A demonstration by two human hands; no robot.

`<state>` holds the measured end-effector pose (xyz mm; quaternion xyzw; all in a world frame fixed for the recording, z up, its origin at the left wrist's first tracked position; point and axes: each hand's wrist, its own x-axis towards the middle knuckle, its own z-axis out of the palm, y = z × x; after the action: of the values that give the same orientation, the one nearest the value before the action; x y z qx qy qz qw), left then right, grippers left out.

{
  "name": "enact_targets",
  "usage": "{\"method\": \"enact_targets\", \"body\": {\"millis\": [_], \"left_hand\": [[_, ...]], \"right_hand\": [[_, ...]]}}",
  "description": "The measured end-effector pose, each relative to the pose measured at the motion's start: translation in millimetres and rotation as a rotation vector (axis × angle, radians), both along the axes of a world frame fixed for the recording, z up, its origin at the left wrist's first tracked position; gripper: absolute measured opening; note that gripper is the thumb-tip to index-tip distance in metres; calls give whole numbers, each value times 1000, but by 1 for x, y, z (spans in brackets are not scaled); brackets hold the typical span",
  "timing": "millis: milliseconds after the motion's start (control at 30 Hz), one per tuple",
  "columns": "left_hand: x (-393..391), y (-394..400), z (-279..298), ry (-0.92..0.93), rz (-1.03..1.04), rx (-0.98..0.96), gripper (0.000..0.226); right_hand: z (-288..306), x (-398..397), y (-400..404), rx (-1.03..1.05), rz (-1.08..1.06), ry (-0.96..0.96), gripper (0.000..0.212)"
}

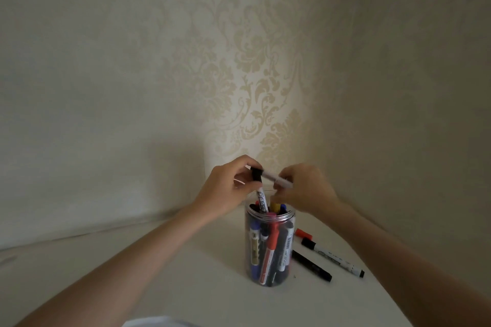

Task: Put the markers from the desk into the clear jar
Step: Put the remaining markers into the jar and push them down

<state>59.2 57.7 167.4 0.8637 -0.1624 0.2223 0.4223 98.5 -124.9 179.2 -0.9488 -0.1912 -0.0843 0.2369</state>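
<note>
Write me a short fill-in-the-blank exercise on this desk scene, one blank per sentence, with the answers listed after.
1. The left hand lowers a white marker with a ____ cap into the clear jar.
2. The right hand holds another marker above the ____.
3. The markers still lying on the desk are on the jar's ____ side.

Answers: black; jar; right

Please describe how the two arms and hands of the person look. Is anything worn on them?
Both forearms are bare up to the frame's bottom edge: no sleeves show. The left hand and the right hand wear no gloves, and I see no watch, bracelet or ring. The fingers are uncovered; details such as nails are too blurred to tell.
</note>
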Motion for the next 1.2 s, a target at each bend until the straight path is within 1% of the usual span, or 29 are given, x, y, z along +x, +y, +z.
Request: {"method": "enact_targets", "body": {"millis": [67,100,167,233,400,500,567,633,700,867,933,1000,1033,1067,1133,1167,1200], "left_hand": [[-4,10,4,-36,33,-82,26],[-6,15,8,-52,47,-105,26],[-8,21,17,-50,43,-75,25],[-10,22,23,-29,20,-31,24],[-11,25,29,-35,-18,-33,24],[-12,27,28,-11,-46,-27,25],[-12,25,27,0,-63,-24,25],[-9,23,27,-5,-68,-25,25],[-5,19,27,-16,-74,-21,26],[8,4,21,-23,-50,-78,26],[10,3,19,-42,-34,-102,26],[10,4,18,-47,-38,-121,26],[10,5,18,-44,-39,-130,26],[9,7,17,-38,-36,-130,26],[8,8,16,-12,-36,-110,26],[8,8,16,-2,-42,-98,26],[8,8,16,1,-47,-85,26]], "right_hand": [[-5,1,0,-55,-5,43,21],[-5,2,-1,-27,-17,27,20],[-1,6,-2,87,-44,-42,16],[5,11,5,108,-33,-61,18],[0,13,32,-134,0,-38,24],[-7,12,38,-252,10,-92,19],[-7,11,39,-319,18,-151,17],[-3,11,36,-378,6,-181,21],[1,13,28,-384,-23,-179,21],[-4,8,16,-268,-44,-103,18],[-5,5,11,-209,-53,-154,20],[-6,5,4,-114,-82,-229,30],[-8,7,-2,-28,-103,-193,38],[-10,9,-6,80,-120,-83,43],[-18,12,-15,274,-124,188,44],[-23,12,-18,327,-126,242,43],[-28,8,-21,362,-136,257,42]]}}
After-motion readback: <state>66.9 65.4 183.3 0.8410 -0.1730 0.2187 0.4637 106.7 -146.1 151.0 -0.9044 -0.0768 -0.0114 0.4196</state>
